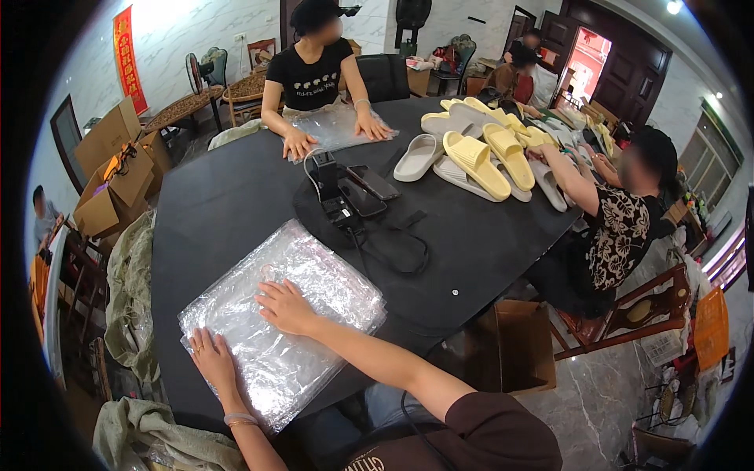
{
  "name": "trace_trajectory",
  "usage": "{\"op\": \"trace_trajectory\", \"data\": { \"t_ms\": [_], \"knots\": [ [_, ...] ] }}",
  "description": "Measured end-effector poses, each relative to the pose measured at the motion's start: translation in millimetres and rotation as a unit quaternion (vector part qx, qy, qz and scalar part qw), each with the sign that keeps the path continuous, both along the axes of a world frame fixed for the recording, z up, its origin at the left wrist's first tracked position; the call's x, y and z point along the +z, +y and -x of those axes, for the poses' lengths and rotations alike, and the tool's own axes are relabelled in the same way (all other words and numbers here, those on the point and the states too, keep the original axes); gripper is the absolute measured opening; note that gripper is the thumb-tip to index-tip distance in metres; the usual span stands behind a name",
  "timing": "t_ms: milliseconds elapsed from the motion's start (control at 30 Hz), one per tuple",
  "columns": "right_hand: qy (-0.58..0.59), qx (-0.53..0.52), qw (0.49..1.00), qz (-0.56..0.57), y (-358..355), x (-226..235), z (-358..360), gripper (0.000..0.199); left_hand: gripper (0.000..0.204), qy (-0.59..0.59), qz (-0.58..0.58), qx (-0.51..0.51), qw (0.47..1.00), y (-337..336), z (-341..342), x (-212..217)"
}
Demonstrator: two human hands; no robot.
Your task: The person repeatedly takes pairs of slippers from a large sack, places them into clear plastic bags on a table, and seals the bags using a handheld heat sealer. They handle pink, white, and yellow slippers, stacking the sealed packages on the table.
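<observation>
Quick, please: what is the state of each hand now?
Left hand: open, flat on the stack of clear plastic bags.
Right hand: open, flat on the same stack.

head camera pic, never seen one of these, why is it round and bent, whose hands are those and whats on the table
The picture comes from a wide fisheye camera worn on a person's head, looking down, so straight edges bend near the rim. The two forearms rising from the lower edge are the wearer's own. The left hand and right hand both lie flat and open on a stack of clear plastic bags; neither grips anything. The stack rests on a large black table. Mid-table sit phones and a charger with cables. Farther off lie yellow and grey slippers. Other people sit around the table; one opposite presses both hands on another sheet of clear plastic.
</observation>
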State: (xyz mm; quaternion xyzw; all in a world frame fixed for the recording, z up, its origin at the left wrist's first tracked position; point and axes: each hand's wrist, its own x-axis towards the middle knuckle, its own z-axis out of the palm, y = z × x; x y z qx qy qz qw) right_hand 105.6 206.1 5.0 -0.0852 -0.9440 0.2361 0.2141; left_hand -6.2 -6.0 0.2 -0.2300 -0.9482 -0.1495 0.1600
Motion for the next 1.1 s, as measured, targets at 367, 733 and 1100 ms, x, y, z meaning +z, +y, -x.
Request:
{"op": "trace_trajectory", "data": {
  "t_ms": [367,733,1100],
  "knots": [
    [-0.001,0.002,1.0,0.001,0.5,-3.5,2.3,0.04,0.043,-0.007,0.022,0.007,1.0,0.0,-0.9,4.9],
    [0.002,0.003,1.0,0.003,0.3,-1.0,0.4,0.039,0.042,-0.007,0.009,0.002,1.0,-0.2,-1.5,4.6],
    [0.008,0.0,1.0,0.001,0.4,-1.5,1.8,0.04,0.042,0.001,0.002,-0.008,1.0,-0.7,-1.3,5.7]
  ]
}}
